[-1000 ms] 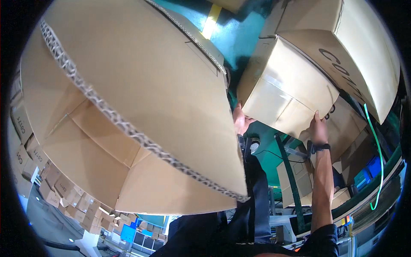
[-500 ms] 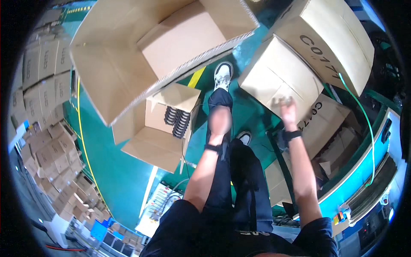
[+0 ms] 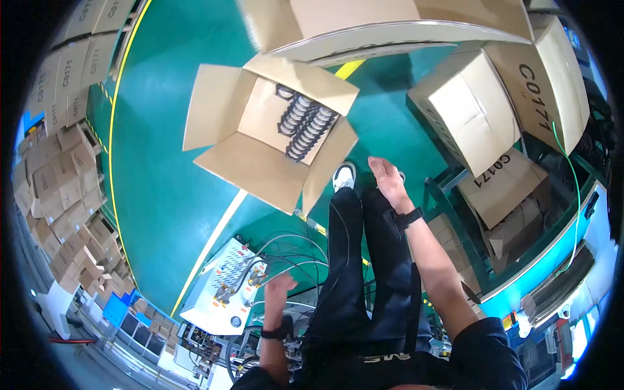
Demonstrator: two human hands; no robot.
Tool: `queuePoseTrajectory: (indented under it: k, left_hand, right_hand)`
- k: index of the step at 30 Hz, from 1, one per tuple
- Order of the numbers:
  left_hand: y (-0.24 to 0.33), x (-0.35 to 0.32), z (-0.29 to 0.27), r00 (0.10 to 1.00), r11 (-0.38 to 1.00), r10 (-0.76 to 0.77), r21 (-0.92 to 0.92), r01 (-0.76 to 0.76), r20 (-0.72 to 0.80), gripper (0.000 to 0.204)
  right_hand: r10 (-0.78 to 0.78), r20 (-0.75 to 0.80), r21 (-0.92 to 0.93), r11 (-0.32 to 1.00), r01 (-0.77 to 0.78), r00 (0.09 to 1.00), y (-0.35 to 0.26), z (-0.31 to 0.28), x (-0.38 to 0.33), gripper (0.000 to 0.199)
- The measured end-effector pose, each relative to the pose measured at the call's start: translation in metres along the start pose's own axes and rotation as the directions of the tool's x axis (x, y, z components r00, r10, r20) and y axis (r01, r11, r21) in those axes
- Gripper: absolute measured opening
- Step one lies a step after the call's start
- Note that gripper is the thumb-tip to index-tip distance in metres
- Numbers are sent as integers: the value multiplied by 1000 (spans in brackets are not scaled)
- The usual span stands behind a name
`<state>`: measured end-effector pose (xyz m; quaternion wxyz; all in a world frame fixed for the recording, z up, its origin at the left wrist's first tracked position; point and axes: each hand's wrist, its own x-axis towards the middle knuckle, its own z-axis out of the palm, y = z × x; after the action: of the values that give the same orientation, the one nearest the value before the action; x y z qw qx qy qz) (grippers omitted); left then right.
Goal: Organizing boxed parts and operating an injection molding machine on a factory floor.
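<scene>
Brown cardboard in cartons (image 3: pixel 64 188) piled along the left edge of the green floor (image 3: pixel 159 136), in a big box (image 3: pixel 390 34) screening its far edge, in a flapped carton (image 3: pixel 260 170) around ribbed black parts (image 3: pixel 309 130). With straight-fingered right hand (image 3: pixel 389 181) near it, empty; with left hand (image 3: pixel 278 291) blurred, loosely spread, empty, by a white machine (image 3: pixel 221 292).

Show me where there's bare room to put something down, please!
There's bare green floor between the long yellow line and the open box with dark parts inside. Another bare patch lies between that box and the boxes on the right. It's crowded around the left hand: white machine, cables.
</scene>
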<state>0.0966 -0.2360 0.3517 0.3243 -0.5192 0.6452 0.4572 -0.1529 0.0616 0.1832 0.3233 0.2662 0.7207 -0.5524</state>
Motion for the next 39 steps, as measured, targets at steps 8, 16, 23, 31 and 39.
queuePoseTrajectory:
  k: [8, 16, 23, 31, 39]
  left_hand:
    - [-133, 107, -170, 895, 414, 30, 821, 394, -445, 54]
    - [131, 315, -152, 471, 653, 732, 704, -279, -493, 66]
    - [224, 386, -193, 399, 430, 841, 899, -85, -365, 90]
    - [280, 383, -185, 773, 432, 631, 795, -426, 71, 33]
    - [263, 252, -159, 571, 181, 812, 878, -444, 122, 41]
  right_hand:
    - [107, 181, -65, 993, -97, 978, 21, 89, 10, 47]
    - [142, -24, -171, 975, -144, 990, 76, 151, 23, 43]
    - [135, -60, -301, 942, -147, 989, 77, 112, -2, 32]
    - [-44, 45, -220, 974, 53, 998, 33, 106, -15, 33]
    - [-32, 28, -277, 960, 38, 999, 40, 62, -72, 33]
